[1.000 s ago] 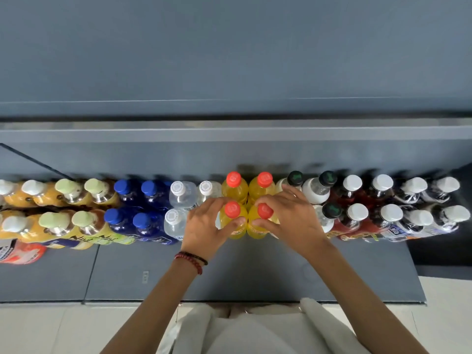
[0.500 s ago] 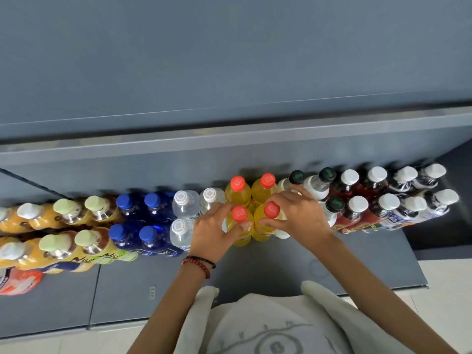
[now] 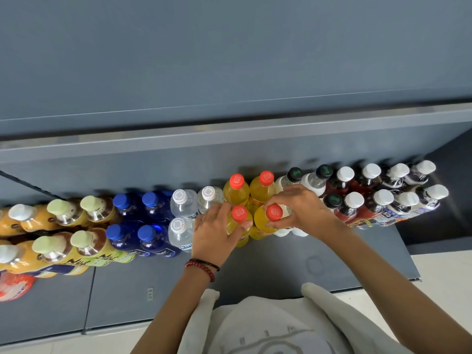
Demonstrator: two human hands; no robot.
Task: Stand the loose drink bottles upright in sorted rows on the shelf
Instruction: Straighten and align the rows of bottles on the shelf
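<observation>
Two rows of upright drink bottles stand along the back of the grey shelf, grouped by kind. In the middle are yellow bottles with red caps. My left hand grips the front left yellow bottle around its neck. My right hand grips the front right yellow bottle, fingers curled round its shoulder. Two more yellow bottles stand right behind. My right hand partly hides a white bottle.
Clear bottles, blue-capped bottles and orange and yellow-label bottles fill the left. Black-capped and white-capped dark bottles fill the right. An orange pack lies at the far left. An upper shelf edge overhangs.
Both hands keep hold of the front pair of yellow bottles. The camera has tilted and drifted, so the rows sit lower and slanted in the view.
</observation>
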